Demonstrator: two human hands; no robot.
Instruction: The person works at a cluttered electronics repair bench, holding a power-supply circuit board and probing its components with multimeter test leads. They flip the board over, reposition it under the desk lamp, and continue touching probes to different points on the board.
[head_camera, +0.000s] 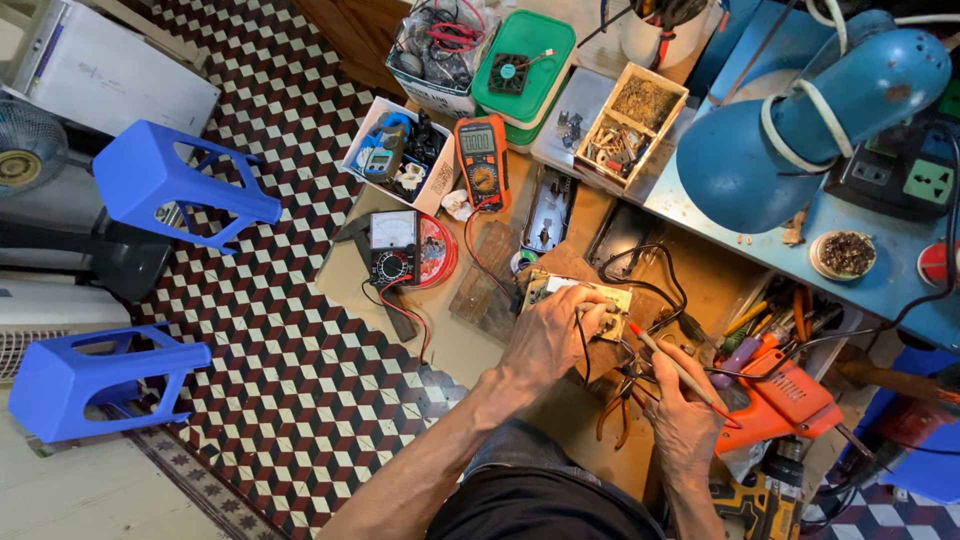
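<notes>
Two blue stools (175, 185) tipped over on the checkered floor, then an analog meter (393, 249) and an orange multimeter (481, 160) on the tabletop (470, 345). Left hand (548, 335) has its fingers clamped on a small circuit board (585, 300), pinning it down mid-bench. Right hand (680, 410) has its fingers pinched around a red-tipped probe (680, 368) aimed at the board. Looks like mid-testing; next touch needs a steady tip on the right joint.

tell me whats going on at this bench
A person sits at a cluttered workbench. The left hand presses down on a small circuit board. The right hand holds a thin red-tipped probe aimed toward the board. An orange meter and a blue lamp sit nearby.
</notes>
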